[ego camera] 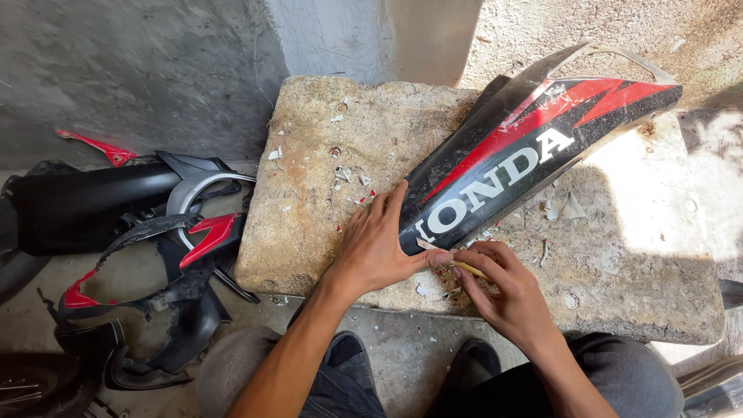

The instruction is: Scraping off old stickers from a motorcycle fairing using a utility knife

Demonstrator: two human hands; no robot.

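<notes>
On slab [325,201]: one fairing [526,155], two hands [375,248].

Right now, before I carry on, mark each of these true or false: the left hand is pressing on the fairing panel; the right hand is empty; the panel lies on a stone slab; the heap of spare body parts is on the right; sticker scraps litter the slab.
1. The left hand presses on the black and red fairing panel. True.
2. The right hand is empty. False: it holds a thin yellow-handled blade at the panel's lower tip.
3. The panel lies on a rough stone slab. True.
4. The heap of black and red body parts sits on the right. False: it is on the left, on the floor.
5. Small scraps litter the slab. True.
</notes>
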